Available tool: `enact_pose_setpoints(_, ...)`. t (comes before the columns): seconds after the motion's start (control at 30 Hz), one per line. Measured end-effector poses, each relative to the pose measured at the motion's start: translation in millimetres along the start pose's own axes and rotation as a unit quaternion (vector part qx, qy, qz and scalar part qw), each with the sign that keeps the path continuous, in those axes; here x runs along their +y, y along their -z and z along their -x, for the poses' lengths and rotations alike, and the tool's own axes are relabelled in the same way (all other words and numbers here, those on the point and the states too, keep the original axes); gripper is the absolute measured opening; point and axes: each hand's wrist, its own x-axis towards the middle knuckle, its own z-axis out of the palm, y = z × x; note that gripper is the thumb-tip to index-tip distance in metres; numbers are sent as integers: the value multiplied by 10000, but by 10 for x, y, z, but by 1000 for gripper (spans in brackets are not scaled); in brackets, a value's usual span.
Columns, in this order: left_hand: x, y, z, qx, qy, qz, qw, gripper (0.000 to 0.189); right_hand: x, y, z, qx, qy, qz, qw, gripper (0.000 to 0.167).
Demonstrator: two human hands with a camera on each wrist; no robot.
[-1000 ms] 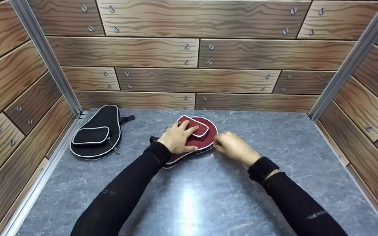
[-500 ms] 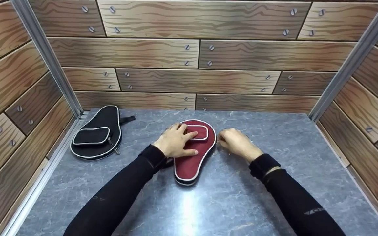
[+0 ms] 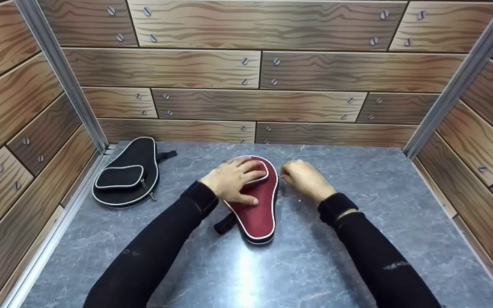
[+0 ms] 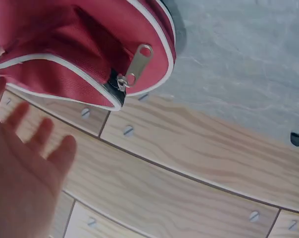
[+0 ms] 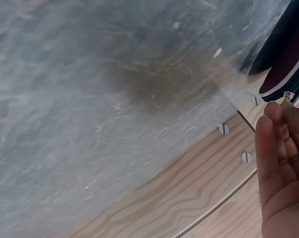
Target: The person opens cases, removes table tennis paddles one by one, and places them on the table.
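Observation:
A red paddle-shaped zip case [image 3: 256,218] with white piping lies on the tabletop, its narrow end toward me. My left hand [image 3: 233,179] rests across its upper left part with fingers spread, partly covering the small front pocket [image 3: 260,170]. The left wrist view shows that pocket's metal zipper pull [image 4: 139,63] hanging free. At the case's right edge my right hand [image 3: 305,179] pinches the main zipper's pull; the fingers mostly hide the pull, but the slider [image 5: 288,95] shows above the fingertips in the right wrist view.
A black case [image 3: 132,175] of the same shape, with white piping, lies at the back left. The red case's black strap [image 3: 225,223] sticks out at its lower left. Wood-patterned panels [image 3: 212,105] wall in the grey tabletop [image 3: 383,192] at the back and sides.
The red case has turned, its narrow end swinging from the lower left toward me and slightly right. My left hand stays on it; my right hand has moved slightly away from me along its edge.

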Motion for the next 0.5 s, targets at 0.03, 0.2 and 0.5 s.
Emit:
enact_pose_setpoints(0.03, -10, -6, -17, -82, -106, 22, 9999, 86, 3, -3, -15, 5, 12, 50, 10000, 6)
enact_pose_setpoints(0.2, -23, -79, -84, -625, -126, 414, 9971, 96, 12, -30, -48, 17, 31, 159, 9999, 6)
enact_pose_setpoints(0.5, 1, -160, -84, -816, 352, 684, 9937, 95, -17, -51, -43, -7, -16, 33, 10000, 5)
